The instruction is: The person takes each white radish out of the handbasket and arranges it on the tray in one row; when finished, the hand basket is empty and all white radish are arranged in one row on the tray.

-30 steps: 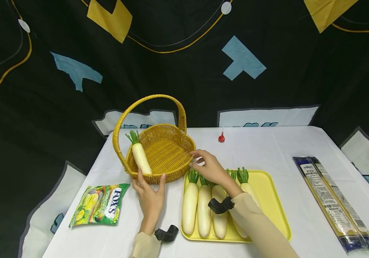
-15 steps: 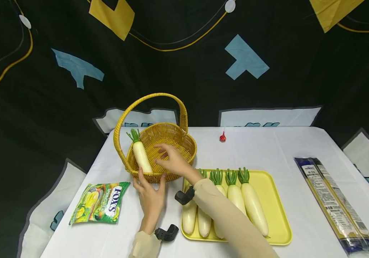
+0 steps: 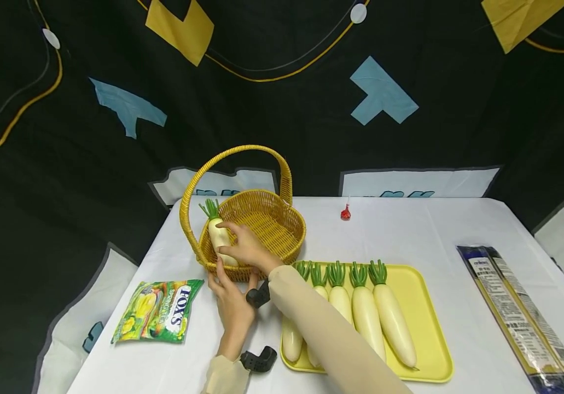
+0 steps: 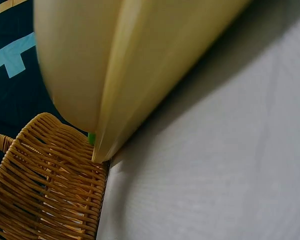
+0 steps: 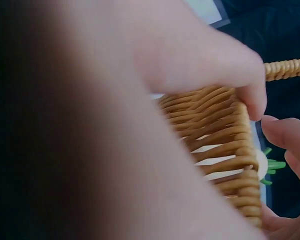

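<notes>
A yellow wicker basket [image 3: 274, 232] with a tall arched handle stands at the back left of the table. One white radish [image 3: 216, 234] with green stalks leans inside it, along its left side. My left hand [image 3: 234, 306] holds the front rim, a fingertip hooked over the wicker in the right wrist view. Across the radish reaches my right hand [image 3: 247, 246], its thumb and fingers apart and slightly bent. Fingertips overlap the radish in the head view; a firm grip is not visible. In the right wrist view, the radish's leafy top [image 5: 273, 166] shows beyond the rim.
Several more radishes [image 3: 394, 323] lie side by side on a yellow tray [image 3: 429, 350], partly behind my right sleeve. A green Fox's candy bag [image 3: 158, 311] lies at left. Two long packets [image 3: 518, 317] lie at right, and a small red-wrapped candy [image 3: 345, 213] at the back.
My right hand has moved left from the basket's right rim, across its inside, to the radish. My left hand keeps its hold on the front rim. The head view has shifted slightly.
</notes>
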### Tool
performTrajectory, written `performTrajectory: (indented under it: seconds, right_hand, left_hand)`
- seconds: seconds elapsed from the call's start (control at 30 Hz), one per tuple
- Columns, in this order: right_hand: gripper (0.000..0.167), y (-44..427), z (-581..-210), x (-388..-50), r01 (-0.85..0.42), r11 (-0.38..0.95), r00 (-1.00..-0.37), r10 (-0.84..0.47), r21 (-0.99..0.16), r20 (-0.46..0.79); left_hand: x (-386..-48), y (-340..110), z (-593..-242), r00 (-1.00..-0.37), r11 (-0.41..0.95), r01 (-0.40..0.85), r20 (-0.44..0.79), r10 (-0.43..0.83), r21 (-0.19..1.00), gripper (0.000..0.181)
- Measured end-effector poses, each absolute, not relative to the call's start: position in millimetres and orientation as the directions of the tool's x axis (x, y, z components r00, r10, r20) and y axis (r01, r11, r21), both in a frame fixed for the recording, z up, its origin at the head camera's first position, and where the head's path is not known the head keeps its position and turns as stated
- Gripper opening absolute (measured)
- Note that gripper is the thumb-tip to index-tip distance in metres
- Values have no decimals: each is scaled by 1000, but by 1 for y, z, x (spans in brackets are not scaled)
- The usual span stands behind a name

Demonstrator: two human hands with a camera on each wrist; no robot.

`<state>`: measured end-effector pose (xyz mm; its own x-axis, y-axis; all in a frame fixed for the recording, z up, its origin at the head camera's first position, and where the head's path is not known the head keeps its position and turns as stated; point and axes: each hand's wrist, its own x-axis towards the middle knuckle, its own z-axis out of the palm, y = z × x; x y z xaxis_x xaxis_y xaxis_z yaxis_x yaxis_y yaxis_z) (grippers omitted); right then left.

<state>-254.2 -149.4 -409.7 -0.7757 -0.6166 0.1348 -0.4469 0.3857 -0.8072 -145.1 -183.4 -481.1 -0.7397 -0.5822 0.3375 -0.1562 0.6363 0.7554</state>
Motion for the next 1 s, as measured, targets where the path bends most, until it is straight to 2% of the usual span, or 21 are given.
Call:
performTrajectory:
  seconds: [0.33, 0.47, 0.8, 1.0]
  right_hand:
    - [57, -149, -422, -256, -430, 385, -672, -741, -817, 5]
    - [58, -149, -426, -257, -437, 392, -653, -757, -809, -14]
    - [65, -154, -424, -259, -484, 434, -684, -729, -760, 19]
    - [65, -153, -422, -260, -452, 432, -721, -692, -780, 34]
  left_hand:
    - [-143, -183, -488, -730, 641, -147, 355, -584, 753, 83]
    - [-143, -183, -490, -731, 640, -136, 359, -581, 756, 82]
    - [-143, -185, -487, -723, 647, -122, 379, -578, 753, 80]
    - [-144, -186, -484, -721, 646, -124, 379, -580, 753, 81]
